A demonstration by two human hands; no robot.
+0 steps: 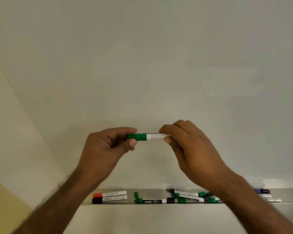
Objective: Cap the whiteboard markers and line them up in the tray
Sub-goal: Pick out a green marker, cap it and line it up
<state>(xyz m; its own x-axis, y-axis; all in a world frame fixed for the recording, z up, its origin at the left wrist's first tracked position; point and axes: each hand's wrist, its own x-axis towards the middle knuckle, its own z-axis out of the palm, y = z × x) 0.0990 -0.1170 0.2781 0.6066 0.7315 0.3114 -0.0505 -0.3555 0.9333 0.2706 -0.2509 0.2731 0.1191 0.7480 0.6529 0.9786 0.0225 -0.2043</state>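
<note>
Nearest: tray (151, 193) along bottom of whiteboard (142, 65), markers scattered in it, not lined up. Far left: red-capped marker (109, 194) just behind black-capped marker (109, 199), parallel, both white-bodied, label print too small to read. Centre: black-bodied marker (150, 201) reading "camlin", green at left end, loose green cap (136, 195) touching that end. Right of centre: crossed pile of white markers (191, 196) with green and black caps, partly hidden by right forearm; partial blue wording on one label, unreadable. Far right: dark-capped marker (263, 191) with blue label, blurred.

Higher up, in front of board: green marker (148, 136) held horizontal between both hands, well above tray. Left hand (107, 146) pinching green cap end between thumb and forefinger, other fingers curled. Right hand (188, 149) gripping white barrel, fingers wrapped over it. Cap seated against green collar. Barrel text partly legible: "BOLD WRITING", "LONGER CAP OFF TIME", "REPLACE CAP & KEEP"; rest hidden by fingers
</note>
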